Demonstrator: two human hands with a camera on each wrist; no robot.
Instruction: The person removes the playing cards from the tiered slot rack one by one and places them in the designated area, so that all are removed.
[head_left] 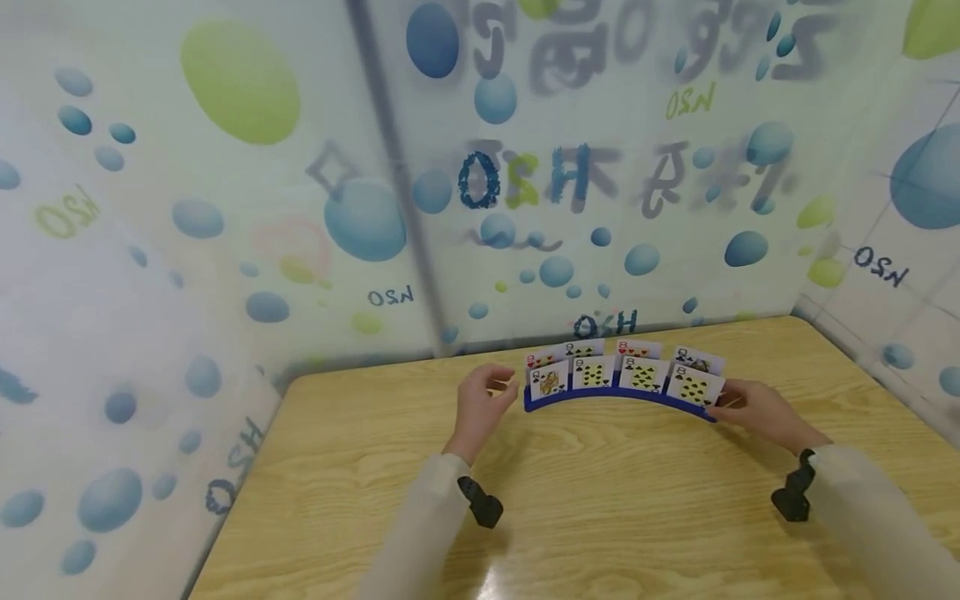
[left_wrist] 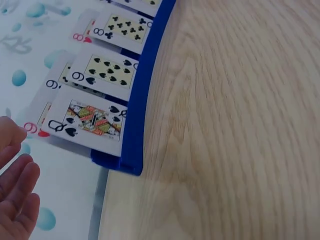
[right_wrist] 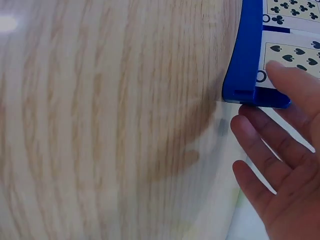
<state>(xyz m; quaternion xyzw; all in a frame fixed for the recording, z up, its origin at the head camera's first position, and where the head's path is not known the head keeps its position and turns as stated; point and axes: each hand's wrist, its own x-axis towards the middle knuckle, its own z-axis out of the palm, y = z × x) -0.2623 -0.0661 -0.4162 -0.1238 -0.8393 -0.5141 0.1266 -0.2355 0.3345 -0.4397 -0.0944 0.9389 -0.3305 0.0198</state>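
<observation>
A curved blue card holder (head_left: 600, 392) stands on the table with two rows of playing cards upright in it. The front row has a queen of spades (left_wrist: 92, 120), a nine of spades (left_wrist: 107, 72), an eight of clubs (head_left: 641, 375) and an eight of spades (head_left: 692, 387). Just off the holder's left end, my left hand (head_left: 483, 404) is loosely curved, holding nothing. My right hand (head_left: 757, 410) is around the right end. In the right wrist view its thumb (right_wrist: 292, 80) overlaps the eight of spades, while the other fingers spread loosely by the holder's end.
The wood-grain table (head_left: 600, 517) extends toward me in front of the holder. A translucent curtain (head_left: 337, 317) with blue and green bubble prints hangs behind and at the sides. Dark wrist straps (head_left: 482, 502) sit over my pale sleeves.
</observation>
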